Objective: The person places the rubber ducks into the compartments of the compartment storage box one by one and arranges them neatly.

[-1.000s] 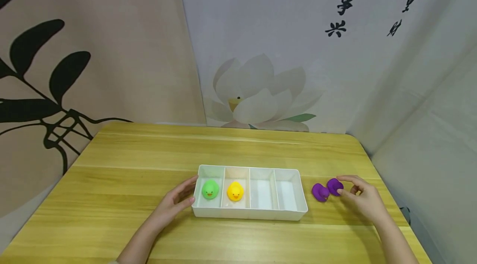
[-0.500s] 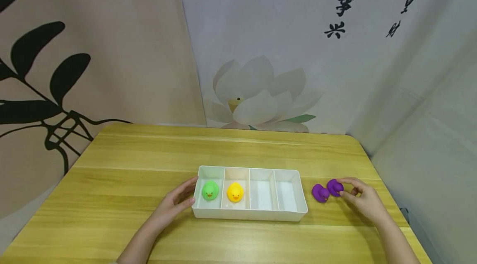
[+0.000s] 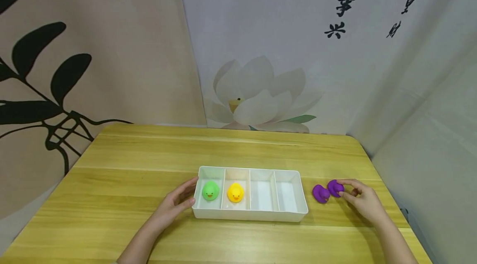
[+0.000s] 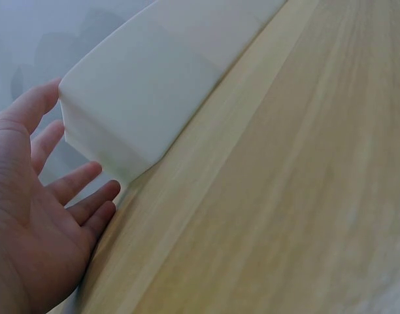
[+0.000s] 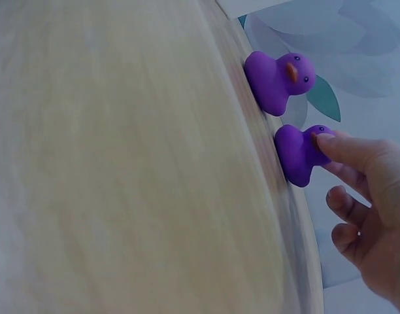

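A white tray (image 3: 246, 214) with a row of several compartments stands on the table. A green rubber duck (image 3: 210, 190) sits in its leftmost compartment, a yellow rubber duck (image 3: 235, 192) in the one beside it. My left hand (image 3: 173, 204) touches the tray's left end, fingers extended along it; the left wrist view shows those fingers (image 4: 79, 183) spread. Right of the tray, two purple rubber ducks stand close together on the table. My right hand (image 3: 363, 200) pinches the head of the right purple duck (image 5: 295, 154) between thumb and forefinger. The other purple duck (image 5: 272, 82) stands untouched to its left.
The wooden table (image 3: 231, 148) reaches back to a cloth backdrop (image 3: 268, 27) with a printed lotus and dark characters. Its right edge (image 3: 400, 214) runs close beside my right forearm.
Almost nothing differs. The view has tilted up very slightly, while both hands, the tray and the ducks hold their places.
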`<action>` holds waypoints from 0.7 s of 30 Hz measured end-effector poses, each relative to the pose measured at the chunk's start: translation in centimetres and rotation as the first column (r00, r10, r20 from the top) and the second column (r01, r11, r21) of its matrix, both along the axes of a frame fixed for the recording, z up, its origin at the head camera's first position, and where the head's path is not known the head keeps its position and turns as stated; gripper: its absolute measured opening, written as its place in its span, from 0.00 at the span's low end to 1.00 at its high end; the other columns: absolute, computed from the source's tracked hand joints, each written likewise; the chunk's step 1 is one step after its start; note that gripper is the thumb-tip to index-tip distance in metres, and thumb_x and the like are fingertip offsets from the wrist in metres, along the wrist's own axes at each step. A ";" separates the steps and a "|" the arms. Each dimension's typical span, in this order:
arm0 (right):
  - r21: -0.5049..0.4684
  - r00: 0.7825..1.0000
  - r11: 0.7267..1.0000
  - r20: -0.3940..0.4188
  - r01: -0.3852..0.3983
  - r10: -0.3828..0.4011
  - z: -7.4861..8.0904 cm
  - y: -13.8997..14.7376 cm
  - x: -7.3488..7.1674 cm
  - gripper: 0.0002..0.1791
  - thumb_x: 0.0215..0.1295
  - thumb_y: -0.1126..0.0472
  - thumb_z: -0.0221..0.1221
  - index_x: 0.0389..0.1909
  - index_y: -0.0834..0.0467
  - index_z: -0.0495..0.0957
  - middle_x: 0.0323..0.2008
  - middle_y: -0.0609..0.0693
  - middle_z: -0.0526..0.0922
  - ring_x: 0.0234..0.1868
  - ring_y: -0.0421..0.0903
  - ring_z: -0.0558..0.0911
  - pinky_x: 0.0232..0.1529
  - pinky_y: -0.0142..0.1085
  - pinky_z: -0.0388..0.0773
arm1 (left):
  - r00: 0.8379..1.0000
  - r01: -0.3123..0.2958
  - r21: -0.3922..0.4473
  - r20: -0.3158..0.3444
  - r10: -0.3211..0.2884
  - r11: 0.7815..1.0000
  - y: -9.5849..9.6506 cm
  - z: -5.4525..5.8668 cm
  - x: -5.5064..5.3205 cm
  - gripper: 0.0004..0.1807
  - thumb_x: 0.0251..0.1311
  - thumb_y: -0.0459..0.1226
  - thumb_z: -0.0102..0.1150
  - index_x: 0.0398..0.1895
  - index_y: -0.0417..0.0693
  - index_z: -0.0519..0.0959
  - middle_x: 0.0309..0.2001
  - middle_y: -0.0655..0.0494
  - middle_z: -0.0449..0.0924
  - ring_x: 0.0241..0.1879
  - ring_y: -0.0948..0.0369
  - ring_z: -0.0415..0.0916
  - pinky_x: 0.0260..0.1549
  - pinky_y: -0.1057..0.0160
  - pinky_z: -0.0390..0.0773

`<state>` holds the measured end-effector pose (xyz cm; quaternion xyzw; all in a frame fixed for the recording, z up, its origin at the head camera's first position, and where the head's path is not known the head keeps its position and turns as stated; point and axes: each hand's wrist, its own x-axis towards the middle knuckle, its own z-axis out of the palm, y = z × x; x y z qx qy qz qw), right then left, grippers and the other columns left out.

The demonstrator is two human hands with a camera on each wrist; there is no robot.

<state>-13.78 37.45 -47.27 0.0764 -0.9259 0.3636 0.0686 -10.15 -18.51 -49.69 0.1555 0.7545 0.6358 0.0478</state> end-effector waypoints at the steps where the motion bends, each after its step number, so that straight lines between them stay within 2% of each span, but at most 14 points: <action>1: 0.001 1.000 1.000 -0.003 0.002 -0.002 0.0 0.0 0.0 0.18 0.58 0.66 0.66 0.51 0.59 0.80 0.23 0.50 0.73 0.21 0.38 0.67 0.16 0.31 0.65 | 1.000 0.002 0.002 -0.001 -0.002 1.000 0.0 0.0 0.0 0.30 0.66 0.32 0.55 0.71 0.43 0.61 0.63 0.37 0.67 0.61 0.42 0.63 0.54 0.64 0.67; 8: -0.002 1.000 1.000 -0.026 0.017 -0.017 -0.1 0.0 0.3 0.18 0.57 0.67 0.66 0.50 0.59 0.81 0.23 0.50 0.73 0.20 0.38 0.67 0.15 0.32 0.65 | 1.000 0.008 0.006 -0.012 -0.008 1.000 0.0 -0.1 0.0 0.30 0.66 0.31 0.55 0.71 0.42 0.61 0.63 0.36 0.66 0.61 0.41 0.62 0.54 0.62 0.68; 15: -0.003 0.995 0.999 -0.091 0.032 -0.032 0.2 -0.3 0.7 0.17 0.56 0.66 0.68 0.48 0.57 0.82 0.33 0.50 0.79 0.20 0.39 0.69 0.15 0.33 0.67 | 1.000 0.007 0.003 -0.006 -0.007 1.000 0.0 -0.1 0.0 0.30 0.66 0.32 0.54 0.71 0.43 0.61 0.64 0.36 0.66 0.61 0.41 0.62 0.55 0.62 0.68; 21: -0.019 0.988 0.999 -0.147 0.037 -0.039 1.0 -0.7 1.1 0.16 0.55 0.67 0.69 0.46 0.58 0.83 0.36 0.49 0.80 0.20 0.39 0.69 0.15 0.32 0.65 | 1.000 0.003 -0.006 -0.002 -0.003 1.000 0.0 0.1 0.0 0.30 0.66 0.33 0.55 0.71 0.44 0.61 0.64 0.37 0.66 0.62 0.42 0.62 0.55 0.63 0.67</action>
